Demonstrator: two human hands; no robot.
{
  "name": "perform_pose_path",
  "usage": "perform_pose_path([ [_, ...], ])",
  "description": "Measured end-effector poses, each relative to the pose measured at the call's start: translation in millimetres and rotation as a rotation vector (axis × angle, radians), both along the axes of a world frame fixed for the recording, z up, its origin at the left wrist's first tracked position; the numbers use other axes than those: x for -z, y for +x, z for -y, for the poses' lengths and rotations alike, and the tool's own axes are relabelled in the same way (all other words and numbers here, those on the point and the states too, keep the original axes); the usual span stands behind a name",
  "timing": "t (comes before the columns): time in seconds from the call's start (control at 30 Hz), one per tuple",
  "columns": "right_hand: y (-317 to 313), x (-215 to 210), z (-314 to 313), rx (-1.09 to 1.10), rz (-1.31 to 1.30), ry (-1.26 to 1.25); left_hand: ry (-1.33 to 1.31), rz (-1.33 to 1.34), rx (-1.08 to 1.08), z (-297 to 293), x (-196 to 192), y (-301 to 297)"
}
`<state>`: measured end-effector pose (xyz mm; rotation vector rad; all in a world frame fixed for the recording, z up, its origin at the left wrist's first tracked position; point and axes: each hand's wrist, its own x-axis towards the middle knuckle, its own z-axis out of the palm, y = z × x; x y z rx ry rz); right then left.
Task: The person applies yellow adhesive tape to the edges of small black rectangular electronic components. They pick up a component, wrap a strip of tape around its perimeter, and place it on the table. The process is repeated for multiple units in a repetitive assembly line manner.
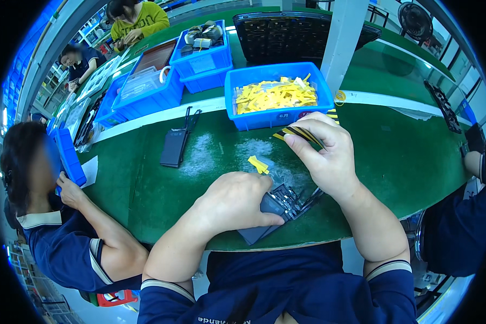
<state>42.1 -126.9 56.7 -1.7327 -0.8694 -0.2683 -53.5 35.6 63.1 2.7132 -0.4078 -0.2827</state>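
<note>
**Risks of slipping and scattering**

A dark grey, flat, rectangular device with exposed metallic inner parts (287,202) is steadied on the green tabletop (394,162), near its front edge, by the left hand (233,201), thumb and fingers spread over the casing. A black-and-yellow striped, thin flat piece (303,135) is pinched in the right hand (329,154). If pressed unevenly, the device might be tipped or pushed off the edge; its open parts might be fouled by the whitish flecks (255,146) beyond. The small yellow strips (258,164) could be knocked aside by the left hand. Part of the casing is covered by that hand; whether the striped piece is single or layered cannot be told.
</note>
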Motion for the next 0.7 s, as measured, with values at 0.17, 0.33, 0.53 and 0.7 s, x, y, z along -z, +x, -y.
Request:
perform_pose_path([
  [0.17,-4.4,-1.9,-0.9,-0.001,0.014,0.061,-0.508,0.169,-0.073,-10.0,11.6,6.6],
  [0.33,-3.9,2.2,-1.4,-0.069,0.055,-0.059,-0.709,0.13,-0.329,-6.5,9.0,10.5],
  [0.53,-5.5,1.8,0.2,-0.065,-0.071,-0.082,-0.885,0.119,-0.336,-6.5,21.3,11.4],
  [0.7,-6.2,-0.6,0.0,-0.071,-0.15,-0.095,-0.926,-0.005,-0.367,-7.2,17.4,12.4],
])
